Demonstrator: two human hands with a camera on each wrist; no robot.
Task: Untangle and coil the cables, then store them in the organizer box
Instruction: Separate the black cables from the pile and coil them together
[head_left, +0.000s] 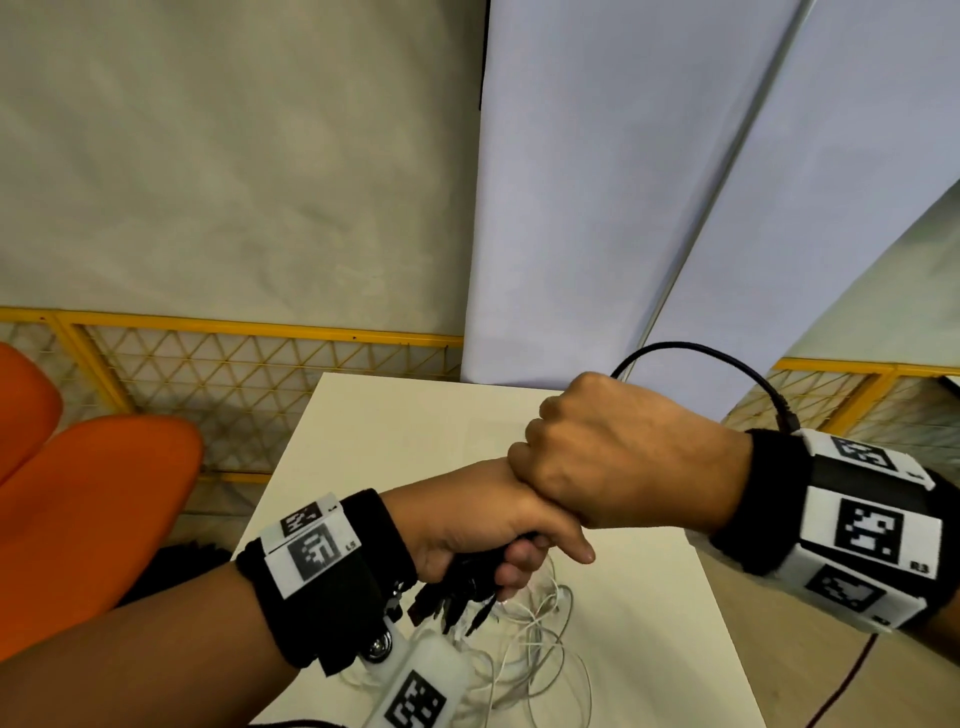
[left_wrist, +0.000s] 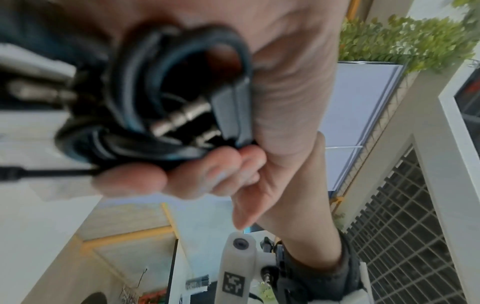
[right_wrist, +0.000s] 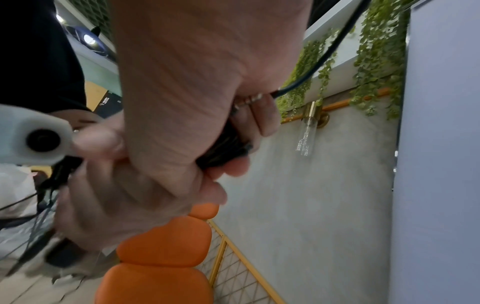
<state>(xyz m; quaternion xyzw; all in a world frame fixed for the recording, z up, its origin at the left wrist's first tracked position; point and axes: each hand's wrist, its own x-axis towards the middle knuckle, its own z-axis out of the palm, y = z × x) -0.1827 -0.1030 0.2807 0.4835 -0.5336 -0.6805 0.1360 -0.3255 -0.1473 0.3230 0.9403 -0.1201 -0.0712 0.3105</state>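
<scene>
My left hand (head_left: 483, 540) grips a bundle of black cables (head_left: 465, 592) above the white table (head_left: 395, 415); their plug ends hang below the fist. In the left wrist view the coiled black cables (left_wrist: 145, 98) and metal jack plugs (left_wrist: 182, 119) lie in my curled fingers (left_wrist: 205, 176). My right hand (head_left: 608, 457) is a fist stacked on top of the left, with fingers (right_wrist: 262, 117) curled round the upper part of the black bundle (right_wrist: 226, 144). One black cable (head_left: 701, 349) arcs out of that fist to a plug by my right wrist. Loose white cables (head_left: 535, 644) lie tangled on the table below.
Orange chairs (head_left: 98, 525) stand left of the table, with a yellow mesh fence (head_left: 249, 374) behind them. Pale partition panels (head_left: 597, 208) rise behind the table. A thin red cable (head_left: 841, 691) hangs off to the right. No organizer box shows in any view.
</scene>
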